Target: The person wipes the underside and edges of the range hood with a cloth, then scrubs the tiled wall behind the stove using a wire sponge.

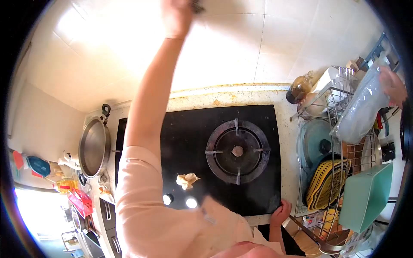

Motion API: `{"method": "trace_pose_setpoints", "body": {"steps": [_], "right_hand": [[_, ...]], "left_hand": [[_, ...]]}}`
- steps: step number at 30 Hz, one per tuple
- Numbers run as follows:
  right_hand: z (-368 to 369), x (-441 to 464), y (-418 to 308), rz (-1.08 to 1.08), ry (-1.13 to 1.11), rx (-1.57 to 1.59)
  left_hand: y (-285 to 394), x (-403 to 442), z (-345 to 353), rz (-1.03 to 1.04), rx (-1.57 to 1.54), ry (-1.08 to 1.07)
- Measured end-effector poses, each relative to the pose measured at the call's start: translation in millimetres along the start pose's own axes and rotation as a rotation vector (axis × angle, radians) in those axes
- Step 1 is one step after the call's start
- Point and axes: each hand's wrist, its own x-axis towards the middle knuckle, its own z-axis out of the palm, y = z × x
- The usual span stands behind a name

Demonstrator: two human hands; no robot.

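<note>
My left arm reaches up across the stove to the white tiled wall. My left hand (177, 18) is blurred and partly cut off by the top of the view. A small dark thing (198, 7) that I cannot make out shows at its fingers, which look closed. Low on the right, my right hand (281, 212) has its fingers curled at the front right corner of the black gas stove (189, 129). A crumpled, pale brown piece of paper or cloth (187, 181) lies on the stove top, left of the burner (237, 151).
A steel pan (94, 147) leans at the left wall. To the right, a wire rack (331, 101) holds a glass lid (317, 139) and yellow baskets (327, 185). Beyond are a green bin (365, 198), a clear plastic bag (363, 107) and what looks like another hand (392, 88).
</note>
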Motion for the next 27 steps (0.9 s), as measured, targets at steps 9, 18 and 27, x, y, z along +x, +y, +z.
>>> {"method": "trace_pose_setpoints", "body": {"steps": [9,18,27], "right_hand": [[1.4,3.8,-0.3,-0.039,0.047,-0.033],[-3.5,1.4,4.2,0.014,-0.004,-0.061],[21.9,61.8,-149.0,-0.295,0.049,0.213]], "left_hand": [[40.5,-122.9,-4.3,0.252,-0.181,-0.304],[124.7,-128.6,58.1,0.276,-0.317,-0.38],[54.0,-181.6,-38.3,-0.263,-0.322,-0.561]]}}
